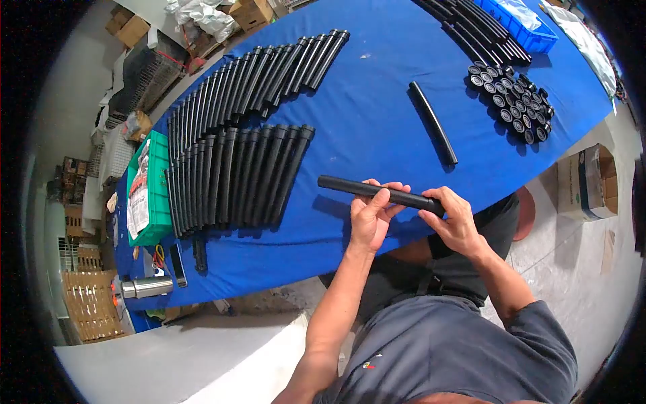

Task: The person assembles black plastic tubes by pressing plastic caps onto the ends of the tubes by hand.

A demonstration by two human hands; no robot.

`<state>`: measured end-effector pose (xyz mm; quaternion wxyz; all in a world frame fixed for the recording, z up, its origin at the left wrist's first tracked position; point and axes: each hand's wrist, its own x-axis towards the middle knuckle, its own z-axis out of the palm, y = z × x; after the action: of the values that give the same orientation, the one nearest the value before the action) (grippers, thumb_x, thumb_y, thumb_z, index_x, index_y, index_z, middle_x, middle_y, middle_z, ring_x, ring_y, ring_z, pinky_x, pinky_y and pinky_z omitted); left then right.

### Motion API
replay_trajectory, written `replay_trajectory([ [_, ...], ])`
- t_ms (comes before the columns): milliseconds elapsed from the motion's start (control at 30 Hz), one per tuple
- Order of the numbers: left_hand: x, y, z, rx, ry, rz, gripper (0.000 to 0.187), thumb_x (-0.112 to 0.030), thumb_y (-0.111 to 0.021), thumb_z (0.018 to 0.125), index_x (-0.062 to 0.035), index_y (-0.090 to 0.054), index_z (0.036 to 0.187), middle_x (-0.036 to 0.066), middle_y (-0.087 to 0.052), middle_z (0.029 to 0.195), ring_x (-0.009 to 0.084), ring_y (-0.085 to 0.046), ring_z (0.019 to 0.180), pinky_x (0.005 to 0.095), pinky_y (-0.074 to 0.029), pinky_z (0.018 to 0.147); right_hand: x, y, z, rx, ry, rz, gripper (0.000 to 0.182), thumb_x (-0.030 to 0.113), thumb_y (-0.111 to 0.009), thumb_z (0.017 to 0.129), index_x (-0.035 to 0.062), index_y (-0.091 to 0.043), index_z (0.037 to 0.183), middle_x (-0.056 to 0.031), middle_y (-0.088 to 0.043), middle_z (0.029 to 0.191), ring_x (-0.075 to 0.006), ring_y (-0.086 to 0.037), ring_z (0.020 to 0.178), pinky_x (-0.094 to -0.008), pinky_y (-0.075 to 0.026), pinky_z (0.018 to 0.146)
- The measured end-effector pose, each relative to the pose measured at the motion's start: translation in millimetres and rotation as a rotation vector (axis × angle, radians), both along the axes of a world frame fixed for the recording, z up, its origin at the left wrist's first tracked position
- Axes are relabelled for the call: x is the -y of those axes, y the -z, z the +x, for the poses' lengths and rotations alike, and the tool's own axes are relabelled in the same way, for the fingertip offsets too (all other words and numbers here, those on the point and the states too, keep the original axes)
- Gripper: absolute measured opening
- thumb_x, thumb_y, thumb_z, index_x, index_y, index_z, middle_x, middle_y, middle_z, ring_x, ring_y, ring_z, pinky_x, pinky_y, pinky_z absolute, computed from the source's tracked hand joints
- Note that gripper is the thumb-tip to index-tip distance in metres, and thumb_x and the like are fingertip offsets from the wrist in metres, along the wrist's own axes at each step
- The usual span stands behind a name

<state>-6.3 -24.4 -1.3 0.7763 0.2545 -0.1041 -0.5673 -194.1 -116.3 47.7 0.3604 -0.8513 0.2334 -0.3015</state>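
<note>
A black tube (340,183) is held level above the front edge of the blue-covered table. My left hand (370,219) is closed around its middle, thumb on top. At the tube's right end, the fingers of my right hand (455,221) close on a wider black cap (435,207), which they partly cover. Beyond my hands a single black tube (433,124) lies on the cloth. To its right sits a cluster of round black caps (515,104). Two rows of black tubes with wider ends, a back row (269,74) and a front row (245,175), lie at left.
More black tubes (481,30) lie at the far right beside a blue bin (538,39). A green crate (160,188) stands at the table's left end, near a steel bottle (148,287) and a dark phone-like slab (177,266). An open cardboard box (587,182) is on the floor at right.
</note>
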Motion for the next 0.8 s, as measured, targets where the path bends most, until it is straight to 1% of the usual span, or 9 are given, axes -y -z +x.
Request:
replay_trajectory([
  [167,1.3,-0.2,-3.0,0.012,0.000,0.017,0.020,-0.004,-0.066,0.097,-0.0104,-0.058,0.114,0.022,-0.069,0.118,0.0412,-0.066,0.118,0.0550,-0.058,0.099,-3.4,16.1,3.2,0.074,0.068,-0.262,0.039,0.013,-0.080,0.084,-0.0009,-0.063,0.116,-0.0174,-0.066,0.100,-0.0361,-0.066,0.091,-0.0402,-0.053,0.076],
  [267,-0.3,1.8,-0.3,0.016,0.011,-0.016,0.022,-0.004,-0.067,0.097,-0.0097,-0.057,0.116,0.023,-0.069,0.119,0.0422,-0.066,0.118,0.0559,-0.057,0.099,-3.4,0.2,-1.1,0.058,0.009,0.015,0.040,0.014,-0.082,0.084,-0.0003,-0.064,0.117,-0.0169,-0.067,0.101,-0.0347,-0.067,0.092,-0.0388,-0.053,0.076],
  [300,-0.1,1.7,-0.5,0.012,0.015,-0.026,0.022,-0.004,-0.067,0.097,-0.0094,-0.057,0.116,0.023,-0.069,0.120,0.0425,-0.065,0.118,0.0559,-0.057,0.099,-4.5,-6.2,-4.3,-0.038,0.030,0.370,0.041,0.015,-0.082,0.084,0.0010,-0.065,0.118,-0.0169,-0.067,0.101,-0.0338,-0.068,0.091,-0.0385,-0.054,0.076],
  [467,2.3,-2.9,-0.9,-0.008,0.025,0.008,0.023,-0.003,-0.066,0.097,-0.0089,-0.057,0.116,0.024,-0.069,0.120,0.0428,-0.065,0.118,0.0562,-0.058,0.099,-5.0,8.7,-1.4,0.059,0.048,-0.051,0.038,0.007,-0.080,0.083,0.0023,-0.064,0.117,-0.0178,-0.066,0.106,-0.0364,-0.068,0.092,-0.0419,-0.056,0.078],
  [533,0.7,-0.3,0.8,0.000,0.042,0.004,0.023,-0.002,-0.066,0.097,-0.0091,-0.057,0.116,0.024,-0.068,0.120,0.0426,-0.065,0.119,0.0560,-0.058,0.099,-4.0,3.1,-1.3,0.071,0.028,-0.116,0.040,0.008,-0.081,0.083,0.0026,-0.063,0.119,-0.0183,-0.065,0.109,-0.0371,-0.068,0.093,-0.0431,-0.056,0.079],
  [600,-0.8,-2.3,-0.3,0.006,0.025,0.016,0.024,0.000,-0.064,0.096,-0.0098,-0.057,0.117,0.022,-0.069,0.120,0.0421,-0.064,0.120,0.0556,-0.058,0.099,1.3,-8.1,-6.7,0.020,-0.005,0.138,0.033,0.018,-0.078,0.089,0.0017,-0.066,0.115,-0.0179,-0.068,0.100,-0.0347,-0.068,0.091,-0.0404,-0.054,0.076],
  [667,-0.6,-4.2,-1.0,0.028,0.038,-0.002,0.026,0.002,-0.064,0.096,-0.0105,-0.057,0.118,0.022,-0.069,0.120,0.0417,-0.065,0.119,0.0559,-0.058,0.099,3.2,-11.8,-6.3,-0.066,0.027,0.780,0.032,0.023,-0.076,0.092,0.0007,-0.068,0.113,-0.0181,-0.069,0.095,-0.0334,-0.068,0.089,-0.0401,-0.053,0.075],
  [733,-0.4,-1.2,-2.5,0.078,0.008,0.009,0.027,0.001,-0.065,0.095,-0.0111,-0.057,0.118,0.021,-0.069,0.120,0.0411,-0.065,0.119,0.0564,-0.057,0.100,3.2,3.9,-5.9,0.091,0.014,0.287,0.033,0.025,-0.075,0.093,-0.0002,-0.068,0.114,-0.0187,-0.069,0.094,-0.0330,-0.068,0.087,-0.0415,-0.053,0.076],
  [800,-1.2,1.5,-0.3,0.088,0.017,-0.016,0.027,0.001,-0.064,0.096,-0.0111,-0.057,0.118,0.021,-0.069,0.119,0.0406,-0.066,0.117,0.0559,-0.057,0.100,1.5,11.7,-5.5,0.114,0.002,0.247,0.032,0.024,-0.074,0.093,-0.0004,-0.067,0.113,-0.0185,-0.069,0.096,-0.0351,-0.068,0.089,-0.0431,-0.053,0.078],
])
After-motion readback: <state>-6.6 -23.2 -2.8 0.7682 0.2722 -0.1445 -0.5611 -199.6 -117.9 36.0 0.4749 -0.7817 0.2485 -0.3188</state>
